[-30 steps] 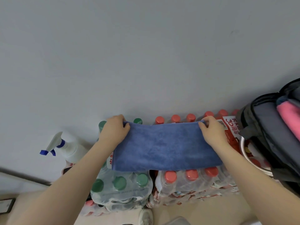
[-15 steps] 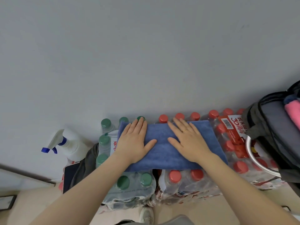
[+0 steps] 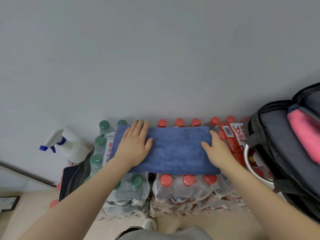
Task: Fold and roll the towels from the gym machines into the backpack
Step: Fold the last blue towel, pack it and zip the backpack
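**A:** ok where's the blue towel (image 3: 174,149) at?

**B:** folded into a long strip, lying flat across the shrink-wrapped packs of green-capped bottles (image 3: 121,186) and red-capped bottles (image 3: 187,187), right up by the wall.

**A:** and the hands?

**B:** left hand (image 3: 134,144) lies flat on the towel's left part, fingers straight and spread, not gripping. right hand (image 3: 216,151) sits at the right end, thumb on top, fingers over the edge, so can't tell if it's pinching.

**A:** backpack?

**B:** backpack (image 3: 284,153) stands open just right of the bottles, pink towel (image 3: 304,134) already inside. spray bottle (image 3: 67,146) off to the left.
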